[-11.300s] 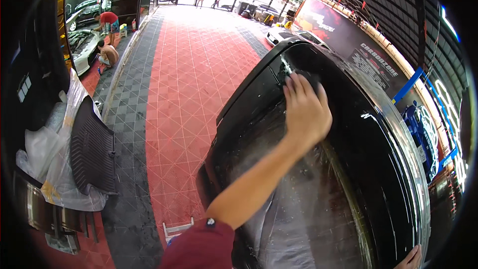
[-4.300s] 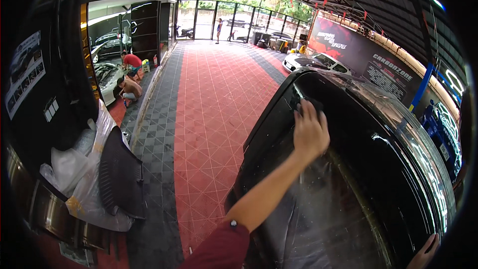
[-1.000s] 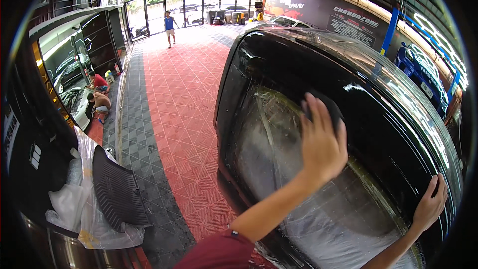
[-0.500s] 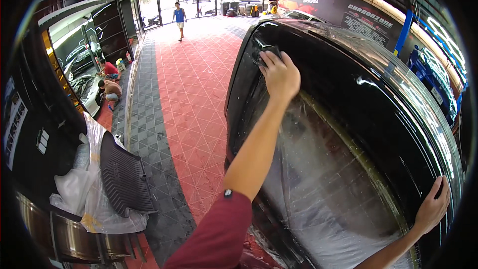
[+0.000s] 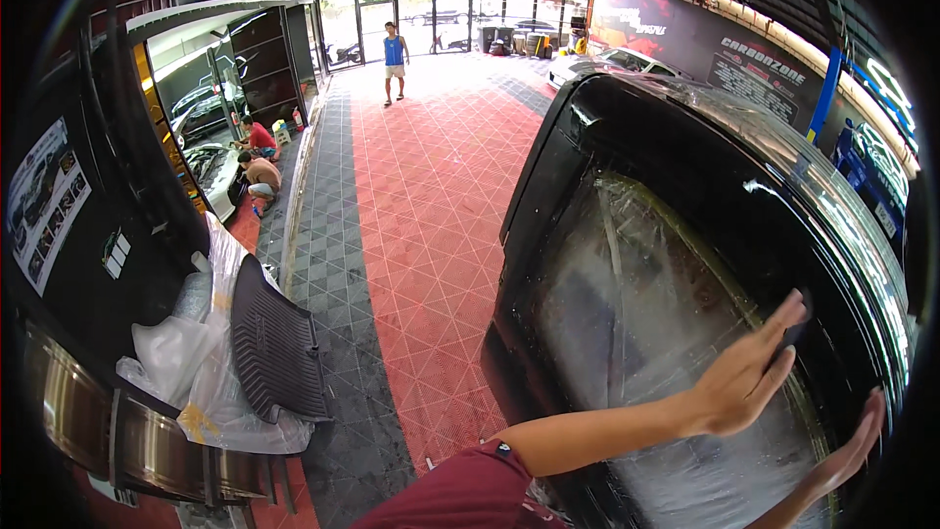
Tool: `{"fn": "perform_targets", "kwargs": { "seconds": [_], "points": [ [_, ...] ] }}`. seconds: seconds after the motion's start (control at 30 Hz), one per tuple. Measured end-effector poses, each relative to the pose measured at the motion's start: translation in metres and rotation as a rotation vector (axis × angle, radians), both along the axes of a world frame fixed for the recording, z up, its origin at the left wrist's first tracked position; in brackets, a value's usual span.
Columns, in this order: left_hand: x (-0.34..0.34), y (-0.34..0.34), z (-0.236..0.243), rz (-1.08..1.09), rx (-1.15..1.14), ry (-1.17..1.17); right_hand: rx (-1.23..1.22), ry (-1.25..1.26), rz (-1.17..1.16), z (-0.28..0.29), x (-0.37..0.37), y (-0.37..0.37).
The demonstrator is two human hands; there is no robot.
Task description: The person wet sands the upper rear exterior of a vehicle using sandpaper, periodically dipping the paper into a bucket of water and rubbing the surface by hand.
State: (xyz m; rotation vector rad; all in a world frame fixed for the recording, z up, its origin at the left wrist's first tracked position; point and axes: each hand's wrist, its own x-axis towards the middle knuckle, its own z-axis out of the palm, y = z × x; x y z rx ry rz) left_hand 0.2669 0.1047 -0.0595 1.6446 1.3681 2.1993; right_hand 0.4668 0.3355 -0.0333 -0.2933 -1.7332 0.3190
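Observation:
A black car body (image 5: 685, 127) fills the right side, glossy along its roof edge. Its large window opening is covered with clear plastic sheeting (image 5: 666, 333), rimmed by a yellowish strip (image 5: 690, 240). My left hand (image 5: 749, 377) reaches across the sheeting to the black panel beside the roof edge. Its fingers press a small dark pad (image 5: 791, 331) there, mostly hidden and blurred. Close by on the right, my right hand (image 5: 850, 451) lies against the glossy edge with its fingers stretched out, holding nothing visible.
A ribbed black mat (image 5: 279, 353) leans on plastic-wrapped items (image 5: 201, 353) at left, above metal drums (image 5: 157, 446). Two people crouch by a white car (image 5: 225, 186). Another person (image 5: 395, 64) stands on the red tiled floor (image 5: 441, 196). A blue car (image 5: 867, 176) is far right.
My left hand has swept from the panel's far upper corner back toward me and to the right. My right hand has shifted slightly lower. The whole view has turned a little left.

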Motion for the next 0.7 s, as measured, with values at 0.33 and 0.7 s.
{"fn": "perform_targets", "kwargs": {
  "seconds": [0.33,0.7],
  "points": [
    [0.045,-0.021,0.021,-0.486,-0.246,-0.08,-0.793,-0.025,1.327,-0.046,-0.038,-0.128],
    [-0.086,-0.003,-0.015,0.652,-0.099,0.797,-0.76,-0.046,0.407,-0.026,0.002,-0.11]
  ]
}}
